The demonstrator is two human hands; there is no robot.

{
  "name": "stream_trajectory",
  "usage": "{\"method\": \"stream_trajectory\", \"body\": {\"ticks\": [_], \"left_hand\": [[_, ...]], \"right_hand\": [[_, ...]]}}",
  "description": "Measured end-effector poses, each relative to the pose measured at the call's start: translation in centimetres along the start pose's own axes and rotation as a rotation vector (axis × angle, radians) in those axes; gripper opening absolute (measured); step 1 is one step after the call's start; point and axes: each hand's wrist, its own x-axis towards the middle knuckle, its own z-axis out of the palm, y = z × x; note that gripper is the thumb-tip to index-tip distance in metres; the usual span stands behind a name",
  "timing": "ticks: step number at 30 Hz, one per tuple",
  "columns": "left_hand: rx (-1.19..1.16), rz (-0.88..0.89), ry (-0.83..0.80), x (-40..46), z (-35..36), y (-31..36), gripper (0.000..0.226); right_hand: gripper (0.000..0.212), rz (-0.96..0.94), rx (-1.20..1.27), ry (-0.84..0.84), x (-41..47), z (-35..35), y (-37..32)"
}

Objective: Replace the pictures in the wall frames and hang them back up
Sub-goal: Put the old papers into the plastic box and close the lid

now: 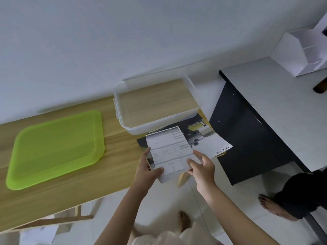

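Holding a printed sheet [169, 149] at the table [62, 188] edge, left hand [146, 169] and right hand [201, 167] pinch its near corners; uneven pulling could crease or tear it.

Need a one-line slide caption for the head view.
Both hands, left and right, hold a printed sheet over a poster beside a clear tub and green lid.

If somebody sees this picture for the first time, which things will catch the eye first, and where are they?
The bright green lid lies flat on the wooden table at the left. Near the middle, the left hand and the right hand grip a printed sheet over the table's right end. Behind it stands a clear plastic container.
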Motion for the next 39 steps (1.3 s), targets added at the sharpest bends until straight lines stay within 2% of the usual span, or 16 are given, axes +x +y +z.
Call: {"method": "stream_trajectory", "body": {"ticks": [7,12,16,20,24,32,36,39], "left_hand": [[0.016,0.122,-0.108,-1.1,2.6,1.3,0.068],[0.031,0.262,-0.138,-0.6,3.8,4.2,0.066],[0.002,0.35,-0.069,0.9,2.7,7.1,0.065],[0.049,0.323,0.035,4.3,-0.5,9.4,0.062],[0.201,0.254,0.092,9.0,-4.2,11.3,0.062],[0.654,0.129,0.117,18.7,-7.5,12.6,0.06],[0.713,0.075,0.106,20.7,-6.8,11.8,0.061],[0.716,0.032,0.14,21.2,-6.7,11.2,0.057]], "right_hand": [[0.041,-0.348,-0.155,0.021,-1.3,-3.0,-2.3],[0.043,-0.565,-0.141,0.055,-2.2,-3.0,-6.0],[0.044,-0.596,-0.105,0.009,-1.3,-0.1,-9.1],[0.043,-0.584,-0.201,-0.05,1.7,5.1,-10.7],[0.041,-0.495,-0.297,-0.076,5.4,10.8,-10.9],[0.047,-0.051,-0.312,0.037,12.8,17.2,-9.9],[0.033,0.125,-0.274,-0.039,14.8,17.6,-10.8],[0.059,0.191,-0.339,-0.047,15.7,17.5,-11.4]]}}
